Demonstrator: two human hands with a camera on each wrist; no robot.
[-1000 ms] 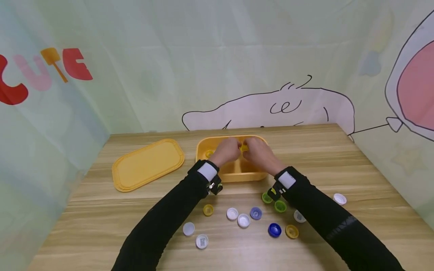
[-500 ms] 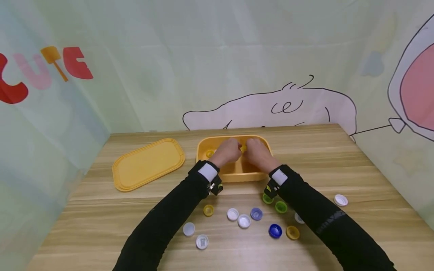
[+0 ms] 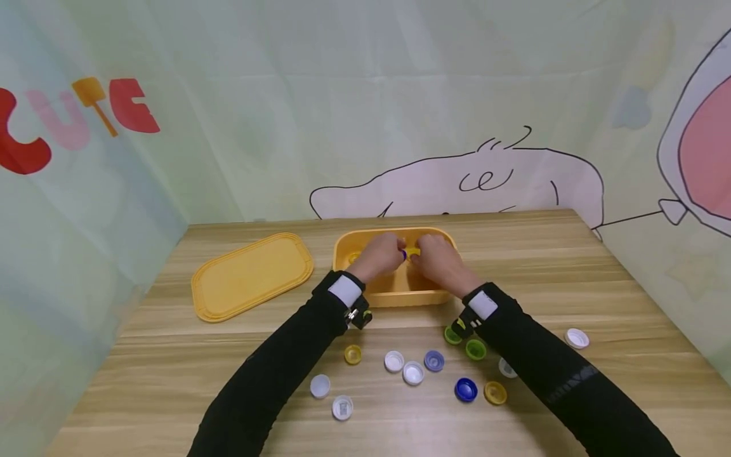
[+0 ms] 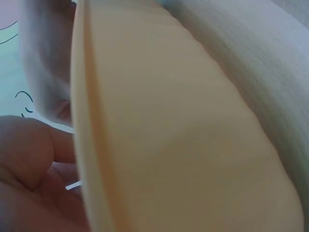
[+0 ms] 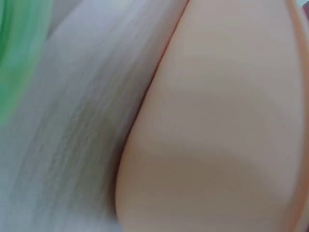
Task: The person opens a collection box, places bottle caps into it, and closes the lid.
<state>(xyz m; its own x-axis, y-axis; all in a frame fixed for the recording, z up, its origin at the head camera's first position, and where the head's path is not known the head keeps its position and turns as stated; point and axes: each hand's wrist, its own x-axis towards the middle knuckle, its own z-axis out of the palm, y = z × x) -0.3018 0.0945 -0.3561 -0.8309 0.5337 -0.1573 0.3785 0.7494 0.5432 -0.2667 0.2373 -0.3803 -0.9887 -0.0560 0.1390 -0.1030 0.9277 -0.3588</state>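
A yellow cap [image 3: 412,252] is held by the right hand [image 3: 441,261]; just beside it, a blue piece [image 3: 404,255], mostly hidden, is pinched by the left hand [image 3: 379,256]. Beneath, an open yellow-orange box [image 3: 405,299] is set upright on the tabletop [image 3: 514,266].

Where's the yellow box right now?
Head view, centre: the yellow box stands on the table, just right of the flat yellow lid, with the left hand and right hand at its opening.
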